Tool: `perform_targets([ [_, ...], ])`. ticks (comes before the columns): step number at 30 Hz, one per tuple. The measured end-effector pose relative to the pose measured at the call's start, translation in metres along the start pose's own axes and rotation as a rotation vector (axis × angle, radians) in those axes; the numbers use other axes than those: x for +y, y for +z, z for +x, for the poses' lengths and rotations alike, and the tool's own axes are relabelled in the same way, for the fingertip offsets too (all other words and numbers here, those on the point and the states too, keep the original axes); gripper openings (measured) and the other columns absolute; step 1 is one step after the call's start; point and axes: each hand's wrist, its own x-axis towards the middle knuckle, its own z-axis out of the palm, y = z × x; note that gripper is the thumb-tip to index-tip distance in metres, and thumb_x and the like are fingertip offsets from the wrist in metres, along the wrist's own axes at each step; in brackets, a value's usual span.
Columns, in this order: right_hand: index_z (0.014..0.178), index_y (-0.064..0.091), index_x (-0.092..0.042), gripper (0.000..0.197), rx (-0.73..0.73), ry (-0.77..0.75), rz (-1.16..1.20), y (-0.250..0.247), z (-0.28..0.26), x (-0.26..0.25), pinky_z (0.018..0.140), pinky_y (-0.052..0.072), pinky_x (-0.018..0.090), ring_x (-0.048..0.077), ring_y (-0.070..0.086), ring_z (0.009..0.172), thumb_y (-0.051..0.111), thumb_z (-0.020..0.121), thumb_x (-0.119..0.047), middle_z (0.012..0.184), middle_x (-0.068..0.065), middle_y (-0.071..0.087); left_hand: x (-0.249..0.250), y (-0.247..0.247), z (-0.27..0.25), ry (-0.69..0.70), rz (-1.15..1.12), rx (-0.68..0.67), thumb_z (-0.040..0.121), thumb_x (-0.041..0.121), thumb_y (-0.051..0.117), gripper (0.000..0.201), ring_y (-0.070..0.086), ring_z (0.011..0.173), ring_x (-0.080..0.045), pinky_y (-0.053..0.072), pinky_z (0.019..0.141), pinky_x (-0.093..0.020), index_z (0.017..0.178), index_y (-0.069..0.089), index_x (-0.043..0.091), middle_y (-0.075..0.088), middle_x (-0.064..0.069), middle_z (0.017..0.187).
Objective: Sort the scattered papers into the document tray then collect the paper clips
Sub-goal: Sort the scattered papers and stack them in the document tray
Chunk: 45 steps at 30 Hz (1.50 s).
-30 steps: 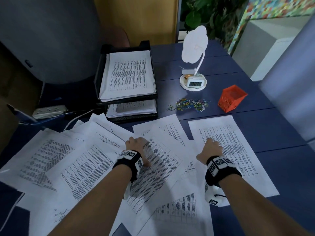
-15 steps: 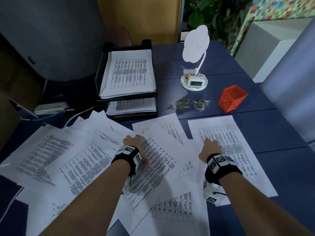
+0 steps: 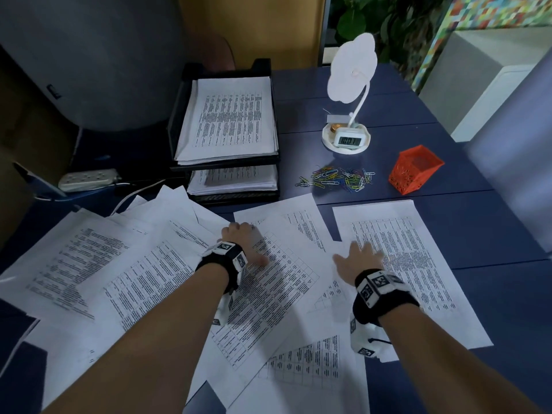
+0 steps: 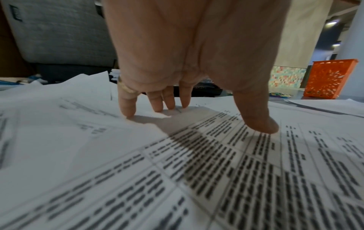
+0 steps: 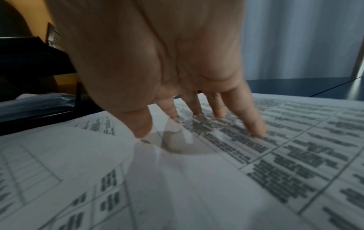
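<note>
Printed sheets [image 3: 149, 279] lie scattered and overlapping over the near half of the blue desk. My left hand [image 3: 248, 243] presses its fingertips and thumb on a tabled sheet [image 4: 197, 171] in the middle of the pile. My right hand [image 3: 358, 255] lies spread, fingers blurred, on the separate right sheet [image 3: 418, 264], thumb reaching left; its fingertips [image 5: 256, 130] touch the print. The black two-tier document tray [image 3: 179, 115] behind the pile holds stacks on both levels. Coloured paper clips [image 3: 337, 179] lie in a loose heap right of the tray.
An orange mesh basket [image 3: 415, 170] stands right of the clips. A white cloud-shaped lamp with a small clock [image 3: 348, 140] stands behind them. A power strip [image 3: 86, 177] and cable lie left of the tray. A grey chair back rises at the far left.
My right hand has spread its fingers and thumb and shifted slightly left on the right sheet. The left hand stays pressed on the middle sheet.
</note>
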Motion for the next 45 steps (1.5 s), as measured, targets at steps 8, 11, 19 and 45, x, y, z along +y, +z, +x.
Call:
perform_targets([
  [8, 0.143, 0.026, -0.023, 0.08, 0.086, -0.259, 0.009, 0.014, -0.012, -0.051, 0.105, 0.026, 0.063, 0.027, 0.019, 0.141, 0.063, 0.08, -0.057, 0.151, 0.003, 0.023, 0.004, -0.002, 0.011, -0.02, -0.177, -0.021, 0.057, 0.049, 0.085, 0.113, 0.032, 0.128, -0.033, 0.034, 0.106, -0.041, 0.145, 0.022, 0.019, 0.03, -0.012, 0.138],
  [11, 0.135, 0.035, -0.019, 0.08, 0.103, -0.23, 0.071, 0.008, -0.008, -0.06, 0.102, 0.035, 0.054, 0.028, 0.03, 0.132, 0.075, 0.072, -0.048, 0.14, 0.008, 0.035, 0.007, -0.004, 0.014, -0.066, -0.325, -0.056, 0.055, 0.035, 0.09, 0.114, 0.043, 0.123, -0.035, 0.044, 0.099, -0.044, 0.144, 0.021, 0.021, 0.029, -0.013, 0.135],
  [19, 0.141, 0.028, -0.023, 0.103, 0.101, -0.177, 0.238, -0.002, 0.003, -0.049, 0.103, 0.033, 0.054, 0.029, 0.031, 0.132, 0.08, 0.06, -0.059, 0.141, 0.008, 0.036, -0.023, -0.014, 0.008, -0.049, -0.812, -0.013, 0.078, 0.026, 0.077, 0.051, 0.059, 0.107, -0.024, 0.045, 0.088, -0.029, 0.124, 0.059, 0.014, 0.064, -0.003, 0.114],
  [45, 0.107, 0.065, -0.005, 0.033, 0.052, -0.461, 1.182, -0.156, -0.001, -0.171, 0.09, 0.053, 0.039, 0.025, 0.067, 0.095, 0.074, 0.08, -0.021, 0.103, 0.006, 0.07, -0.107, -0.098, -0.015, -0.018, -1.281, 0.503, 0.081, 0.013, 0.07, 0.028, 0.059, 0.095, -0.02, 0.055, 0.073, -0.032, 0.104, 0.058, 0.025, 0.059, -0.001, 0.11],
])
